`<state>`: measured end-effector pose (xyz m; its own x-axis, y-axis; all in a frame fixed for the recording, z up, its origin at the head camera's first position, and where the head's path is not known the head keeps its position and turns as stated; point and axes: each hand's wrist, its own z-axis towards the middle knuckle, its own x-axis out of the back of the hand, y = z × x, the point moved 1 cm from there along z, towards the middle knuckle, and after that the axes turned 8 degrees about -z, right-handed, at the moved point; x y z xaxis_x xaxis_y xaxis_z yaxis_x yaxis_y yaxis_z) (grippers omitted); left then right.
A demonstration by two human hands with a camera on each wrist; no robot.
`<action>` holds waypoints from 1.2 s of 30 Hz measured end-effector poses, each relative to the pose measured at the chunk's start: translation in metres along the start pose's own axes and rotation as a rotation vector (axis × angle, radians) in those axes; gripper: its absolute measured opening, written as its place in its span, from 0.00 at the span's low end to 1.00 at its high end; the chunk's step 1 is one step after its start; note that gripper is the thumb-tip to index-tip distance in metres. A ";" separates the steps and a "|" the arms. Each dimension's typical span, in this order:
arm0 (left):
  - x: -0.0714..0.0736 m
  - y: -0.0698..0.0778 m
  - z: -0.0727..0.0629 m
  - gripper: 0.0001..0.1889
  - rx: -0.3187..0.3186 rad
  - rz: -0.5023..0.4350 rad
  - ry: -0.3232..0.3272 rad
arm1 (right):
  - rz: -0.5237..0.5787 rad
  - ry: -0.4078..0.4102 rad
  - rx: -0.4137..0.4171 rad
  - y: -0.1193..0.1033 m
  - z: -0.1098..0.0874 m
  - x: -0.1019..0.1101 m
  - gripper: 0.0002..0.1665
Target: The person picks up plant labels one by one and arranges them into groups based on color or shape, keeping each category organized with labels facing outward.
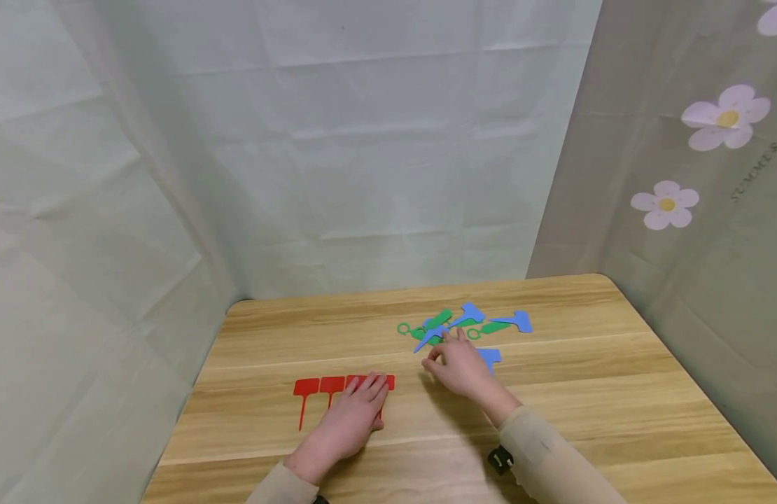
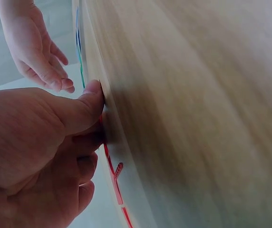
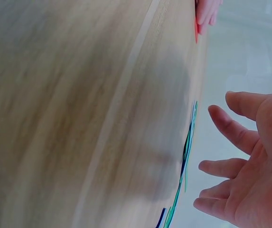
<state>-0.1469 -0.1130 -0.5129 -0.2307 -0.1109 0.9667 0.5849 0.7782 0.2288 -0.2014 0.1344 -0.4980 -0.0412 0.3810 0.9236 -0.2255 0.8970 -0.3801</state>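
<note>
Red T-tags, prob. 4, aligned

I am facing a table, its wood grain running mostly sideways. Behind it a pale sheet is hanging in creases, and pale cloth is also rising on my left. On my right I am seeing a greyer sheet bearing pinkish flowers, two showing yellow centres, and slanting dark lettering.
</note>
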 end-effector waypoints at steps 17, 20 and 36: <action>0.000 0.000 0.001 0.33 0.019 -0.010 -0.014 | 0.019 0.017 -0.003 0.021 -0.002 0.005 0.09; 0.000 0.001 0.001 0.33 0.025 -0.023 -0.022 | 0.030 0.013 -0.016 0.026 -0.003 0.008 0.09; -0.001 0.001 0.002 0.35 0.040 -0.014 -0.031 | -0.021 0.009 -0.081 0.048 -0.003 0.015 0.11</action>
<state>-0.1479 -0.1112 -0.5138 -0.2632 -0.1034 0.9592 0.5503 0.8006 0.2373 -0.2102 0.1837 -0.5023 -0.0281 0.3641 0.9309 -0.1469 0.9197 -0.3642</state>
